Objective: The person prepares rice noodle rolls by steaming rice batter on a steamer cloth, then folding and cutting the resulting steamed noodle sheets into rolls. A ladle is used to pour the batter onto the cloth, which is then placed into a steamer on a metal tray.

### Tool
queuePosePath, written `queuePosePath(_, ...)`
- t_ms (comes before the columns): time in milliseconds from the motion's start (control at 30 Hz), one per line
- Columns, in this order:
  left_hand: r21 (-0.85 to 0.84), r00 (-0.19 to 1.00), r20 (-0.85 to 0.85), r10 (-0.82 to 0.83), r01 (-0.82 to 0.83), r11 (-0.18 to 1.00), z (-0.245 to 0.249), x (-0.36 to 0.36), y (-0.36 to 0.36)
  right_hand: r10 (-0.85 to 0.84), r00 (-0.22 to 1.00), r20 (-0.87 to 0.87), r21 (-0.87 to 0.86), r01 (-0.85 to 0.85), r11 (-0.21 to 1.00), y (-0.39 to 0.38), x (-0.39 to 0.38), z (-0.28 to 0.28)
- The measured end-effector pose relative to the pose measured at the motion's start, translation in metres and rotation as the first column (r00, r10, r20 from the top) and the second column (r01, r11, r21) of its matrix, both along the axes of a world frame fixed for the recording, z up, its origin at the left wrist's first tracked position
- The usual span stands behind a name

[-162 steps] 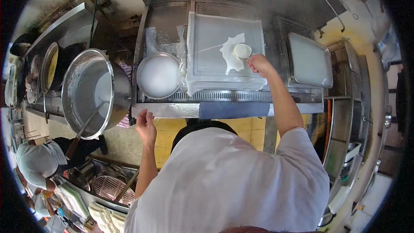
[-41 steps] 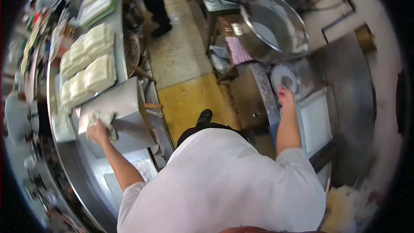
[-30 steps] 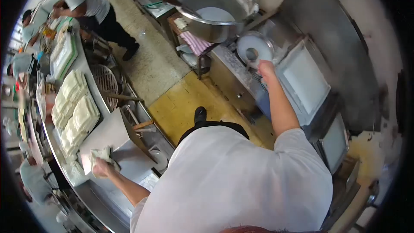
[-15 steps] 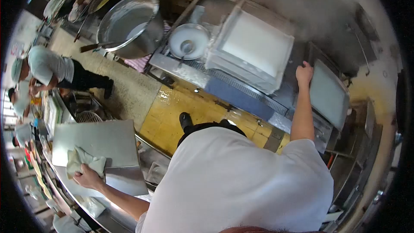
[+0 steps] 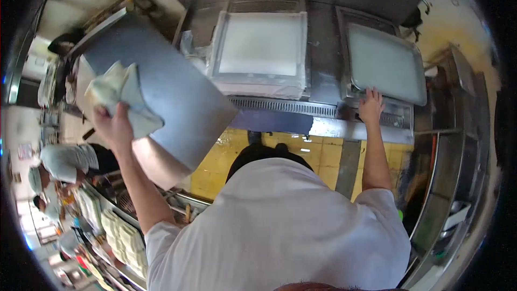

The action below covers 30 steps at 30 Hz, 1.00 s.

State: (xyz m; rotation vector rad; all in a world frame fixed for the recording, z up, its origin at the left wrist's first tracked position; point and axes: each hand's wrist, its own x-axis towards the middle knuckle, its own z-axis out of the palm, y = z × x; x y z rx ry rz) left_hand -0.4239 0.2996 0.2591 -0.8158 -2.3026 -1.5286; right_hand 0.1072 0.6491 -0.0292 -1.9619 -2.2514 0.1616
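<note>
A large flat metal sheet (image 5: pixel 172 81) is tilted at the left, raised over the floor and the counter's left part. My left hand (image 5: pixel 114 125) grips a folded pale cloth (image 5: pixel 126 94) against the sheet's lower left side. At the right, my right hand (image 5: pixel 370 106) rests with its fingers apart at the front edge of a shallow tray (image 5: pixel 386 64) with a pale, smooth surface. Between the two stands a square frame (image 5: pixel 261 46) with a white surface inside.
The steel counter (image 5: pixel 326 70) runs along the back, with a slotted drain (image 5: pixel 285 106) at its front. Metal shelving (image 5: pixel 447 167) is at the right. Co-workers (image 5: pixel 67 161) stand at the far left near stacked pale trays (image 5: pixel 121 237). The floor is yellow tile.
The metal sheet has come up from the left table and swung toward the counter with my left hand and the cloth. My right hand has moved from the tray's left side to its front edge.
</note>
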Motion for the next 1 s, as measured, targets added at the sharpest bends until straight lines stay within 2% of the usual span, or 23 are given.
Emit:
queuePosePath(33, -0.001, 0.995, -0.044, -0.095, 0.095, 0.996, -0.009, -0.013, 0.027, 0.014, 0.997, -0.082, 0.112, -0.005, 0.994, -0.011, 0.008, -0.006)
queuePosePath(67, -0.006, 0.979, -0.084, -0.188, 0.188, 0.982, -0.022, -0.027, 0.053, -0.016, 0.997, -0.082, 0.105, 0.025, 0.994, -0.02, 0.022, -0.016)
queuePosePath(133, -0.189, 0.979, -0.127, -0.161, 0.135, 0.973, -0.044, -0.054, 0.11, -0.058, 0.997, -0.041, 0.059, 0.06, 0.996, -0.034, 0.061, -0.044)
queuePosePath(200, -0.288, 0.949, -0.186, -0.256, 0.196, 0.937, -0.06, -0.062, 0.168, -0.135, 0.988, -0.07, -0.01, 0.134, 0.991, -0.073, 0.079, -0.032)
queuePosePath(300, -0.284, 0.942, -0.121, -0.312, 0.268, 0.921, -0.084, -0.053, 0.246, -0.31, 0.95, -0.03, -0.1, 0.306, 0.947, -0.127, 0.116, -0.039)
queuePosePath(367, -0.333, 0.897, -0.081, -0.435, 0.387, 0.86, -0.103, -0.05, 0.288, -0.387, 0.922, -0.021, -0.108, 0.383, 0.918, -0.162, 0.129, -0.04)
queuePosePath(433, -0.358, 0.87, -0.108, -0.481, 0.418, 0.835, -0.123, -0.049, 0.325, -0.509, 0.861, 0.017, -0.265, 0.495, 0.828, -0.193, 0.138, -0.039)
queuePosePath(467, -0.389, 0.848, -0.141, -0.51, 0.426, 0.817, -0.133, -0.048, 0.339, -0.525, 0.851, 0.029, -0.263, 0.513, 0.817, -0.211, 0.141, -0.042)
queuePosePath(533, -0.415, 0.845, -0.106, -0.524, 0.441, 0.796, -0.142, -0.038, 0.363, -0.522, 0.853, 0.015, -0.129, 0.52, 0.845, -0.241, 0.145, -0.049)
queuePosePath(600, -0.453, 0.823, -0.036, -0.567, 0.492, 0.743, -0.159, -0.032, 0.386, -0.565, 0.822, 0.067, -0.178, 0.567, 0.804, -0.266, 0.143, -0.043)
queuePosePath(667, -0.494, 0.809, -0.011, -0.588, 0.506, 0.706, -0.173, -0.03, 0.409, -0.63, 0.776, 0.045, -0.236, 0.621, 0.748, -0.29, 0.138, -0.04)
queuePosePath(700, -0.536, 0.805, 0.001, -0.594, 0.502, 0.679, -0.181, -0.029, 0.418, -0.623, 0.782, 0.014, -0.153, 0.617, 0.772, -0.3, 0.13, -0.038)
queuePosePath(733, -0.534, 0.798, 0.008, -0.603, 0.513, 0.672, -0.187, -0.029, 0.425, -0.631, 0.775, 0.021, -0.15, 0.627, 0.765, -0.308, 0.126, -0.032)
queuePosePath(800, -0.511, 0.755, -0.043, -0.654, 0.546, 0.664, -0.198, -0.028, 0.437, -0.712, 0.701, 0.041, -0.276, 0.693, 0.666, -0.325, 0.117, -0.022)
queuePosePath(933, -0.519, 0.74, -0.016, -0.673, 0.569, 0.638, -0.209, -0.025, 0.446, -0.709, 0.697, 0.106, -0.257, 0.708, 0.658, -0.354, 0.113, -0.029)
queuePosePath(1000, -0.577, 0.762, 0.019, -0.647, 0.537, 0.615, -0.212, -0.024, 0.448, -0.77, 0.635, 0.054, -0.345, 0.736, 0.583, -0.358, 0.106, -0.029)
